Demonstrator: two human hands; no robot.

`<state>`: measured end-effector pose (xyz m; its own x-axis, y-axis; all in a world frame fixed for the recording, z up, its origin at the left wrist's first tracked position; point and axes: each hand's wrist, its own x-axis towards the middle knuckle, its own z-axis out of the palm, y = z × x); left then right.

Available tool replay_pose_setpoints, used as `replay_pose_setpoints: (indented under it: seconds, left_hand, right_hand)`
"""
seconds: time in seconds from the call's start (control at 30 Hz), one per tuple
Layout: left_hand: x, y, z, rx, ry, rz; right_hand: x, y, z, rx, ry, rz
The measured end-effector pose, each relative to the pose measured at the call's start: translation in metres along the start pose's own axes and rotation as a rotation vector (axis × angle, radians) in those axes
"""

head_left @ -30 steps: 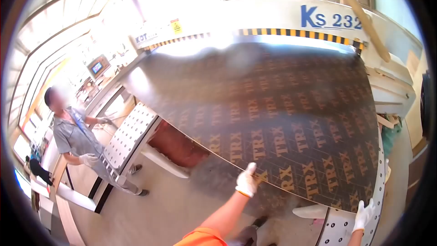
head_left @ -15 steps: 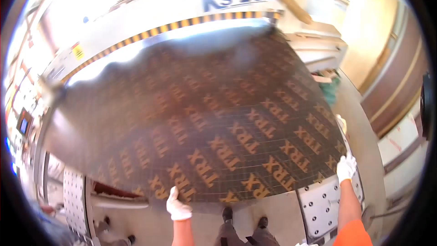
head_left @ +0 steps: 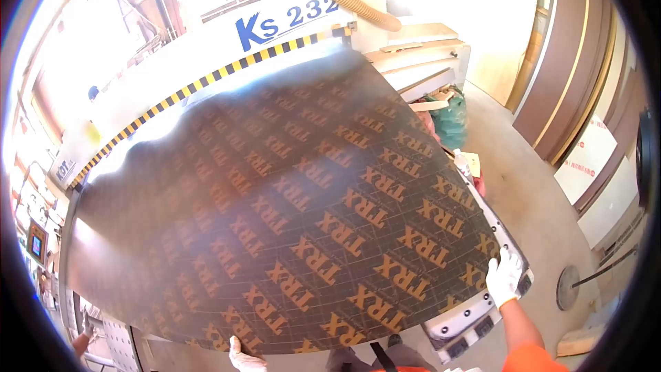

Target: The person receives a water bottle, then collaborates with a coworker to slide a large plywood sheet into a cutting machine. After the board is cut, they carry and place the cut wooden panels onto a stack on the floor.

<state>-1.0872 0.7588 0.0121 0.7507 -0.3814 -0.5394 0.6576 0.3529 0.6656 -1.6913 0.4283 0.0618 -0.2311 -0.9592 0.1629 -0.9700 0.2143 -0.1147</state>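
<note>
A large dark brown plywood sheet [head_left: 310, 227], printed with rows of orange "TRX" letters, spreads across the machine bed. My left hand [head_left: 246, 358], in a white glove, is closed on its near edge, thumb on top and the other fingers hidden underneath. At the right edge, close to the near corner, my gloved right hand [head_left: 504, 275] grips the sheet, its fingers partly hidden. Below that hand, a pale metal support table [head_left: 463, 315] dotted with black-ringed holes shows from under the sheet.
A white machine beam [head_left: 227, 45] marked "Ks 232", with a yellow-black striped edge, crosses the far side. Boards and a green bag [head_left: 449, 120] lie beyond the right edge. Tall panels [head_left: 561, 62] lean at right. Another person's hand [head_left: 84, 337] shows at lower left.
The sheet's near edge has come closer to my body and covers more of the right support table. My view has turned, so the beam sits further left.
</note>
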Motion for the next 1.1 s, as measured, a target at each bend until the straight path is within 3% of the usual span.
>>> replay_pose_setpoints:
  seconds: [0.1, 0.2, 0.3, 0.37, 0.4, 0.43, 0.5, 0.6, 0.7, 0.77, 0.8, 0.9, 0.97, 1.0, 1.03, 1.1]
  left_hand:
    - [0.001, -0.018, 0.013, -0.023, 0.049, 0.011]
    - [-0.02, -0.059, 0.053, 0.052, 0.164, -0.022]
    - [-0.041, -0.127, 0.086, -0.031, -0.065, 0.011]
    - [-0.078, -0.155, 0.118, 0.033, -0.125, -0.152]
    - [-0.088, -0.169, 0.124, 0.163, -0.308, -0.175]
    - [-0.095, -0.182, 0.136, 0.175, -0.262, -0.176]
    - [-0.105, -0.217, 0.151, 0.144, -0.065, -0.164]
    - [-0.118, -0.262, 0.158, 0.093, 0.104, -0.164]
    - [-0.129, -0.333, 0.173, -0.138, 0.014, -0.212]
    - [-0.179, -0.361, 0.178, 0.347, 0.062, -0.345]
    - [-0.198, -0.376, 0.179, 0.535, 0.06, -0.403]
    - [-0.287, -0.433, 0.197, 0.273, -0.069, -0.439]
    - [-0.335, -0.427, 0.2, 0.448, -0.079, -0.473]
    - [-0.364, -0.407, 0.201, -0.022, -0.035, -0.477]
    - [-0.367, -0.414, 0.179, 0.128, -0.052, -0.253]
    - [-0.378, -0.386, 0.151, 0.017, 0.043, -0.383]
  right_hand:
    - [-0.001, 0.015, -0.001, 0.017, 0.013, -0.051]
    - [0.0, 0.02, -0.022, 0.189, -0.141, -0.05]
    - [0.007, 0.029, -0.037, 0.191, -0.272, -0.042]
    - [0.017, 0.063, -0.01, 0.541, -0.31, 0.023]
    - [0.038, 0.072, -0.013, 0.469, -0.395, -0.058]
    - [0.062, 0.075, -0.017, 0.394, -0.471, -0.148]
    - [0.094, 0.076, 0.017, 1.079, -0.882, 0.137]
    - [0.111, 0.074, 0.027, 1.424, -1.276, 0.257]
    - [0.117, 0.097, 0.045, 1.229, -1.305, 0.241]
    - [0.113, 0.109, 0.029, 1.106, -1.293, 0.236]
    - [0.101, 0.106, 0.022, 1.193, -1.321, 0.273]
    - [0.059, 0.092, -0.011, 1.27, -1.422, 0.301]
    - [0.072, 0.119, 0.04, 1.026, -1.645, 0.336]
    - [0.056, 0.105, -0.002, 0.987, -1.693, 0.27]
    - [0.056, 0.101, 0.001, 1.093, -1.703, 0.296]
    - [0.071, 0.088, 0.015, 1.297, -1.698, 0.338]
